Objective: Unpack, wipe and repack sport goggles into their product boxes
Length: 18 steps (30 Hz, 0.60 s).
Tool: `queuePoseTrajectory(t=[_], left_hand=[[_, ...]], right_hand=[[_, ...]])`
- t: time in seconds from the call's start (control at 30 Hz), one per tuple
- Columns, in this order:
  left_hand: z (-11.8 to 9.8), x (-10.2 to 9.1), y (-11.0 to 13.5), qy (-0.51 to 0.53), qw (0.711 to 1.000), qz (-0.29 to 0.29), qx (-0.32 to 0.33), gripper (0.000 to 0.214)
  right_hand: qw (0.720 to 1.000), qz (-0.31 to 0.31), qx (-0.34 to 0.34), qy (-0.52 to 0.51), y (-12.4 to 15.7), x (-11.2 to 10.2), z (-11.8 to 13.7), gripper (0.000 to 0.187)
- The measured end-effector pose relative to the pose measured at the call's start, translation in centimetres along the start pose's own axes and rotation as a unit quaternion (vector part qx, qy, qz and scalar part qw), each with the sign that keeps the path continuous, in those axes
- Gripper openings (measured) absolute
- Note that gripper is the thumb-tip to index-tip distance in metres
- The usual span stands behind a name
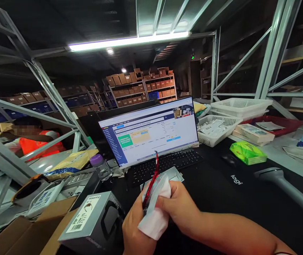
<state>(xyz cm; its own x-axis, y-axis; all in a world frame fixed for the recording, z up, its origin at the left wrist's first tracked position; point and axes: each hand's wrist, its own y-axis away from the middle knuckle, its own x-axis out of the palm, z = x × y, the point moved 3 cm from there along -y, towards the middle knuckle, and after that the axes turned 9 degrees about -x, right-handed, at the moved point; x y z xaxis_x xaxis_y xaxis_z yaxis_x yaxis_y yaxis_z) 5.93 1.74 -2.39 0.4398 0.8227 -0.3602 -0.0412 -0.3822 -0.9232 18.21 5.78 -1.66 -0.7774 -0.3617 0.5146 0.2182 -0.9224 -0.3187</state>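
My left hand [135,226] is closed around a pair of red-framed glasses [153,175], with one thin arm pointing up toward the monitor. In my right hand [180,205] a crumpled white wipe [155,223] is pinched and pressed against the glasses; it covers most of the lenses. Just beyond my hands lies a small open grey box [178,174], partly hidden by them. To the left stands a grey and black product box [95,219] with a white label picturing eyewear.
A monitor [153,134] and black keyboard [188,159] stand ahead. Right are a mouse [229,161], a green wipes pack [248,153], a scanner [289,191] and white baskets [212,136]. Left are an open carton [15,233], a purple-capped bottle [100,166] and a person in orange [41,145].
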Motion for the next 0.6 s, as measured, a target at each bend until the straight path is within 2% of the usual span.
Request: queuePoseTrajectory(t=[0.1,0.2,0.3,0.37,0.43,0.5,0.6], left_hand=[[0.1,0.0,-0.1,0.038,0.999,0.025,0.013,0.049],[0.4,0.2,-0.1,0.071,0.995,0.062,-0.021,0.053],[1.0,0.4,-0.4,0.099,0.986,0.094,-0.091,0.042],[1.8,0.3,-0.8,0.114,0.971,0.099,-0.186,0.035],[2.8,0.2,-1.1,0.148,0.934,0.096,-0.310,0.035],[3.5,0.2,-1.5,0.227,0.876,0.090,-0.416,0.041],[3.7,0.5,-1.9,0.376,0.781,0.079,-0.492,0.046]], right_hand=[[0.991,0.003,0.078,-0.107,-0.9,-0.6,1.3,0.050],[0.984,-0.024,0.115,-0.136,-1.8,-1.3,1.7,0.053],[0.986,-0.043,0.097,-0.129,-2.8,-2.1,1.4,0.048],[0.989,-0.052,0.065,-0.121,-3.6,-2.9,1.3,0.048],[0.993,-0.056,0.024,-0.099,-4.2,-3.8,1.6,0.049],[0.999,-0.036,-0.023,-0.033,-4.3,-4.3,1.9,0.050],[0.998,0.017,-0.046,0.048,-3.7,-3.7,1.4,0.052]])
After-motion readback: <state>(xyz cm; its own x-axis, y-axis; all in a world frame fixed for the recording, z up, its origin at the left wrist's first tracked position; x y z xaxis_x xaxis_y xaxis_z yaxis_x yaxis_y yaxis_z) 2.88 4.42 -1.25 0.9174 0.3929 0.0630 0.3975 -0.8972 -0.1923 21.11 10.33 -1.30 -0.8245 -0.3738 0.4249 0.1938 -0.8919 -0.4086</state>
